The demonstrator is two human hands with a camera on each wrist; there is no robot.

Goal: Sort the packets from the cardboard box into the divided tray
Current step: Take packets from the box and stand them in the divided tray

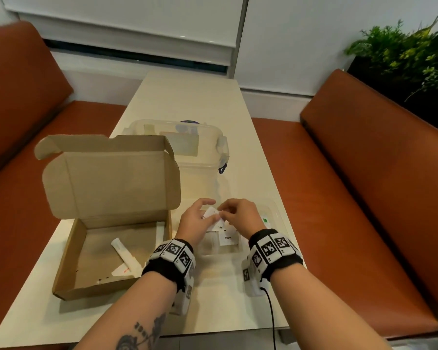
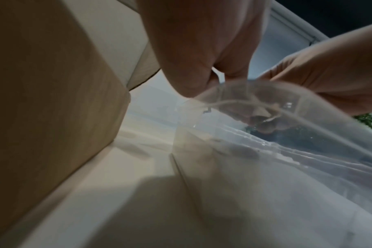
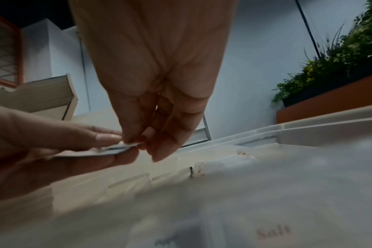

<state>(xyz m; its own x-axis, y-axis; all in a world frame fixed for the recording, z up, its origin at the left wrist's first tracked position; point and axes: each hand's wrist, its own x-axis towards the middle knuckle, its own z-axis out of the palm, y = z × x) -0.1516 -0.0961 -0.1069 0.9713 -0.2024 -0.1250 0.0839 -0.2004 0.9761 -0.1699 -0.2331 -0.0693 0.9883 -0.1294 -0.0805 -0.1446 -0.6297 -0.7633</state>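
Both hands meet above the clear divided tray [image 1: 276, 213]. My left hand [image 1: 200, 218] holds a small stack of white packets [image 1: 211, 213] between thumb and fingers. My right hand [image 1: 234, 213] pinches the edge of the top packet [image 3: 117, 148] with thumb and fingertips. The tray [image 3: 308, 134] holds white packets, one marked Pepper [image 1: 228, 237] and one marked Salt [image 3: 273, 232]. To the left stands the open cardboard box [image 1: 68, 261], with a long white stick packet [image 1: 125, 253] and a flat packet with red print [image 1: 123, 271] inside.
A clear lidded plastic container [image 1: 187, 137] stands behind the box on the cream table [image 1: 187, 97]. Orange bench seats [image 1: 364, 173] run along both sides. Green plants [image 1: 402, 51] stand at the far right. A black cable [image 1: 271, 311] hangs from my right wrist.
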